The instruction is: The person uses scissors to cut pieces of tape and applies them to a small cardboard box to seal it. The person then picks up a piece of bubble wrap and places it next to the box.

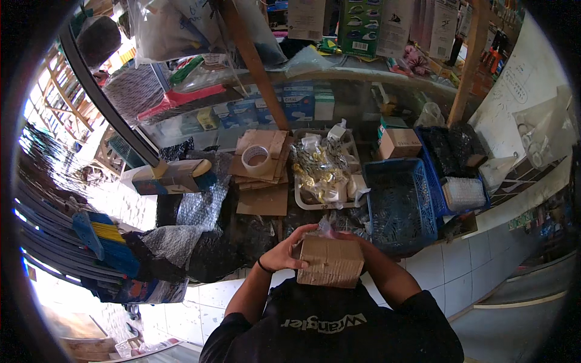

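Observation:
A small corrugated cardboard box [330, 262] is held close to my chest. My left hand [290, 254] grips its left side, with the thumb on the face towards me and the fingers over the far edge. Most of my right hand [348, 237] is hidden behind the box; part of it shows at the far right edge, beside a bit of clear plastic [325, 227]. Beyond the box stands a white plastic basket [297, 193] full of bagged metal parts. To its left a roll of clear tape [255, 159] lies on stacked cardboard pieces [262, 199].
A blue plastic basket [426, 199] stands right of the white one, with a brown carton [399, 143] behind it. Bubble wrap [199, 211] and a long box [168, 178] lie at left. Wooden posts [256, 63] rise before the glass case.

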